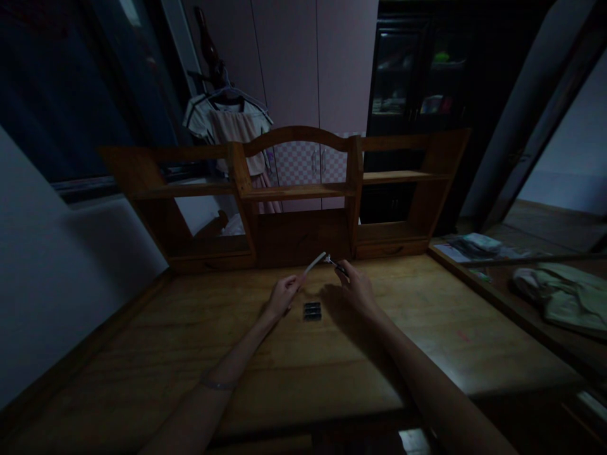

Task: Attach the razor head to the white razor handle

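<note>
gripping the lower end of a pale, slim stick in the left hand, with fingers curled narrowly around it, and slanting its free end up toward the back edge of the tabletop. holding a small razor-like tool in the right hand, pinched by its dark handle between thumb and fingers, with its bright head turned left, right at the upper tip of the stick; cannot tell whether touching or slightly apart. keeping both above the tabletop, near the middle of its back edge and well apart from its front edge.

between the hands, a little nearer the front edge: a dark pack of three short bars, flat on the tabletop, too dim to make out further. around the left forearm: a thin band.

along the back edge: a wooden shelf unit with open compartments. beyond it: light garments on a hanger, pale pink doors and a dark glass-fronted cabinet. past the right edge: a rumpled pale green cloth.
</note>
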